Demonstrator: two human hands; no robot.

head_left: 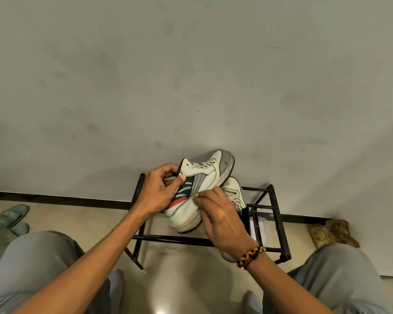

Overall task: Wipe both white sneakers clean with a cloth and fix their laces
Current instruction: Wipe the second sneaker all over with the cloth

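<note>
Only the one head view here, looking down past grey-trousered knees at a black metal shoe rack [269,225] against the wall. The left hand [158,191] has the upper sneaker [202,191] by the heel collar, fingers curled over the top edge and thumb pressed on the striped side panel, holding it tipped toe-up above the rack. The right hand [218,220] is bunched with its fingertips against the sneaker's side near the sole; looks like rubbing, but I honestly can't tell whether there's a cloth under those fingers, nothing like one shows. The second sneaker [235,193] sits just behind on the rack, mostly hidden by the right hand, laces loose. What could go wrong, I'd say: the rack is only thin bars, so a hard scrub could knock that back shoe through a gap, or twist the held one out of that heel-only grip.
</note>
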